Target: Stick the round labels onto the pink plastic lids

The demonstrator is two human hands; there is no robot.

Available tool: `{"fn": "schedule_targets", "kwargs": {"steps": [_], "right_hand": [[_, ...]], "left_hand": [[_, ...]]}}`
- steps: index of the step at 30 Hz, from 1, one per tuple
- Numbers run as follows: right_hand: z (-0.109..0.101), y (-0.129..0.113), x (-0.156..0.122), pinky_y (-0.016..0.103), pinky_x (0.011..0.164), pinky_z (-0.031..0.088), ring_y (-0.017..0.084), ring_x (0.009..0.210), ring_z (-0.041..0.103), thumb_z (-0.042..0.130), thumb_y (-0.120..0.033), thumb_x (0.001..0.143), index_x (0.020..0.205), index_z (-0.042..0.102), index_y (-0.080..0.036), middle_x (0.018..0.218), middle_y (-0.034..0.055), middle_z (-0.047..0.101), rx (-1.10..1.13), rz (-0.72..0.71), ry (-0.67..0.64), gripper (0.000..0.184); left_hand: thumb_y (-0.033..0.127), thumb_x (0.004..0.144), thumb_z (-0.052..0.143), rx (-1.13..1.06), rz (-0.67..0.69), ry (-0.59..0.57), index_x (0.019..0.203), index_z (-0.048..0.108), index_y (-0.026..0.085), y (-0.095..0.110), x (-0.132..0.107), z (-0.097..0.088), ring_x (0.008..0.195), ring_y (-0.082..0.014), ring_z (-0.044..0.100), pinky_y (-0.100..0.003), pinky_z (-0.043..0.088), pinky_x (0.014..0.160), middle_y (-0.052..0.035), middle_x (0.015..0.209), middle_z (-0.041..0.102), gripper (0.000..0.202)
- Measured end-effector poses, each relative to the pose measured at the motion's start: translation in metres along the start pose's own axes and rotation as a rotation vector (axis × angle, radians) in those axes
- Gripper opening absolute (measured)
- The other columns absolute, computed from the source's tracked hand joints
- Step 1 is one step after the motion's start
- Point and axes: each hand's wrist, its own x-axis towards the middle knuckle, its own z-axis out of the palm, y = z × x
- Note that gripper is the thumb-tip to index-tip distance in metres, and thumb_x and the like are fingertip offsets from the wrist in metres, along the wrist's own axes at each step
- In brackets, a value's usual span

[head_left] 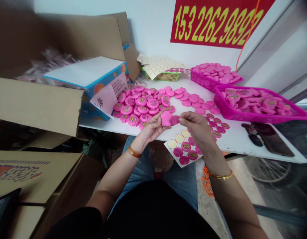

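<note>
My left hand (153,128) is closed around a round pink plastic case (165,118), its plain face turned up. Between the fingertips of my right hand (197,126) is a round dark-pink sticker (174,120), its left side over or touching the edge of the case. Below my right hand, a sticker sheet (177,153) hangs over the table's front edge; some of its circles are bare and cream-coloured, others still carry pink stickers. Beyond my left hand lies a heap of labelled pink cases (143,109). Plain pink cases (193,98) spread out to its right.
Two magenta baskets (219,114) of pink cases stand at the right. A green basket (165,77) with sticker sheets is at the back. A blue box (107,79) and open cartons (36,99) crowd the left. A phone (273,139) and keys (253,132) lie at the right.
</note>
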Motion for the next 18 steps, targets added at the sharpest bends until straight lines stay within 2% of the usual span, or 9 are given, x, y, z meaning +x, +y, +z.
{"fn": "schedule_targets", "kwargs": {"steps": [3,5,9,18], "right_hand": [[0.009,-0.003,-0.002,0.03,0.065,0.049,0.013,0.067,0.06,0.076,-0.033,0.068,0.077,0.067,-0.021,0.072,-0.0007,0.066,0.001,-0.027,0.019,0.017],[0.013,-0.004,-0.003,0.03,0.064,0.049,0.013,0.065,0.061,0.076,-0.034,0.068,0.084,0.065,-0.022,0.071,-0.0011,0.067,-0.004,-0.03,0.049,0.022],[0.016,-0.003,-0.003,0.032,0.063,0.051,0.016,0.062,0.065,0.077,-0.034,0.067,0.111,0.052,-0.027,0.068,-0.0045,0.067,0.015,0.008,0.034,0.051],[0.017,0.001,-0.002,0.034,0.062,0.051,0.016,0.06,0.065,0.075,-0.033,0.068,0.109,0.042,-0.028,0.069,-0.0052,0.064,0.005,0.015,0.032,0.053]], "left_hand": [[0.022,0.077,0.071,0.012,-0.003,-0.034,0.127,0.058,0.02,-0.001,-0.001,0.003,0.093,-0.0186,0.068,-0.031,0.056,0.083,-0.0069,0.107,0.069,0.051],[0.024,0.076,0.072,0.024,-0.004,-0.02,0.117,0.063,0.017,-0.002,-0.001,0.004,0.094,-0.0213,0.069,-0.034,0.055,0.086,-0.0089,0.104,0.07,0.043],[0.023,0.076,0.072,0.041,-0.014,0.068,0.098,0.067,0.013,-0.004,-0.001,0.004,0.096,-0.0241,0.069,-0.04,0.052,0.092,-0.0097,0.092,0.072,0.024],[0.017,0.08,0.067,0.033,-0.015,0.118,0.086,0.067,0.013,-0.006,-0.002,0.008,0.08,-0.0162,0.068,-0.036,0.053,0.09,-0.0043,0.078,0.07,0.006]]}}
